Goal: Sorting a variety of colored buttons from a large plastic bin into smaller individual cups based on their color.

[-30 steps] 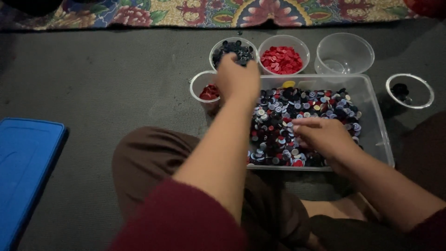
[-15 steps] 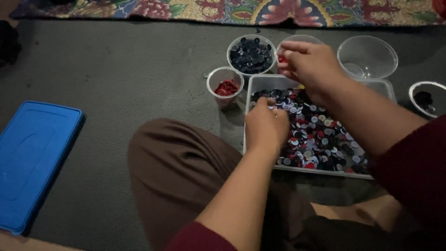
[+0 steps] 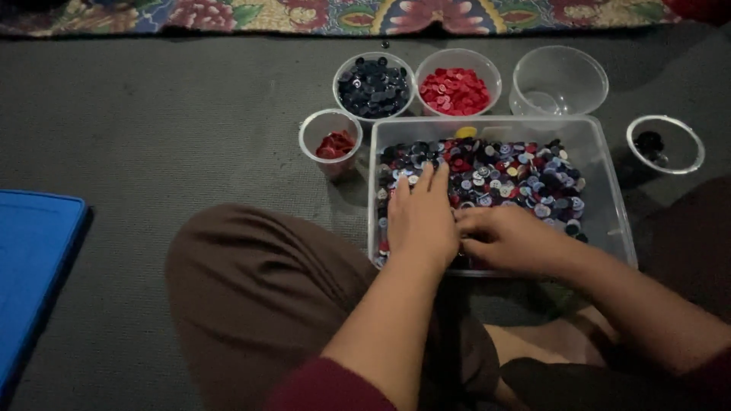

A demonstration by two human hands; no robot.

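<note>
Sitting cross-legged: a person faced a dark grey felt floor mat (image 3: 190, 152), both hands down in a bin of buttons.
Left edge of the mat: a flat blue plastic lid (image 3: 34, 259) lay partly out of view.
Far edge of the mat: a patterned multicoloured rug (image 3: 343, 15) ran along it.
Small cup: a small clear plastic cup holding a few dark red buttons (image 3: 330, 138) stood just beside the bin's far left corner.
Back row: a round clear bowl of dark navy buttons (image 3: 374, 85), a round clear bowl of bright red buttons (image 3: 457, 84) and a round clear bowl with nothing visible inside (image 3: 558, 80) stood side by side along the bin's far wall.
Bin: a clear rectangular plastic bin (image 3: 605, 205) held a heap of mixed red, blue, white and dark buttons (image 3: 502, 175), with one yellow button (image 3: 466, 132) at its far edge.
Left hand (image 3: 420, 217): it lay open and palm down, fingers spread flat on the buttons near the bin's left wall, gripping nothing that could be seen.
Right hand (image 3: 506, 237): its fingers were curled over the buttons at the bin's near edge, just beside the left hand; whether it pinched a button could not be told.
Right of the bin: a small clear plastic cup with a few black buttons (image 3: 665, 144) stood apart.
</note>
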